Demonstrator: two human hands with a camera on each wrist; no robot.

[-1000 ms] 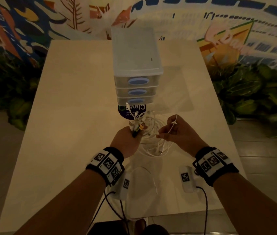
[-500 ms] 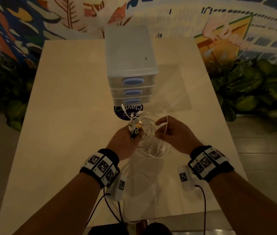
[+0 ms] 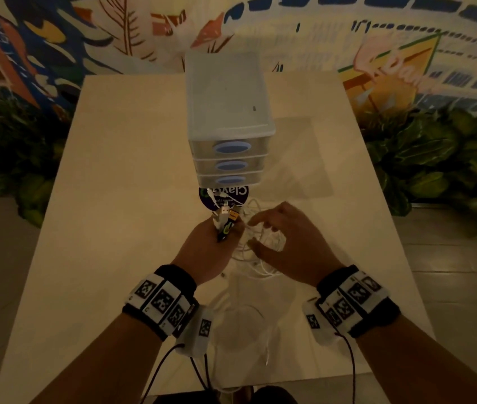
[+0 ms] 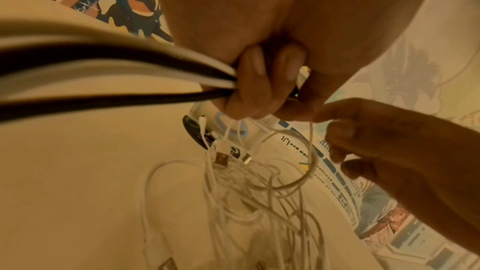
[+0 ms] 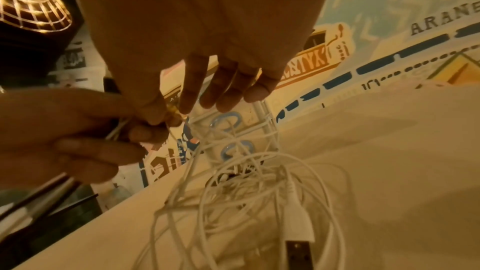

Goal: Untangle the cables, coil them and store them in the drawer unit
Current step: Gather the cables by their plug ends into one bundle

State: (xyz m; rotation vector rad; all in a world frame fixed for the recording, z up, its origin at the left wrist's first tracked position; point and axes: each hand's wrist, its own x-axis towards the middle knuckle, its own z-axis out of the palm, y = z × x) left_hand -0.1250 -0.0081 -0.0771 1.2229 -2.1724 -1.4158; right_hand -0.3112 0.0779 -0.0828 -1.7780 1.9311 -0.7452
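A tangle of white cables (image 3: 260,253) lies on the pale table (image 3: 132,199) in front of the drawer unit (image 3: 228,118), whose drawers are closed. My left hand (image 3: 212,243) grips a bundle of cable ends, with several plugs (image 3: 227,217) sticking up out of the fist. In the left wrist view its fingers (image 4: 253,81) curl round white and black cables. My right hand (image 3: 263,233) hovers over the tangle just right of the left hand, fingers (image 5: 221,91) spread and fairly straight, holding nothing. A white USB plug (image 5: 298,247) lies on the pile.
A round dark sticker (image 3: 225,195) lies on the table just in front of the drawer unit. Green plants (image 3: 435,170) flank the table on both sides, with a painted mural wall behind. Black wrist-camera leads (image 3: 155,371) hang off the near table edge.
My right hand was pinching a white cable and holding it up; it has let go and its fingers now spread over the pile. The left hand keeps its grip.
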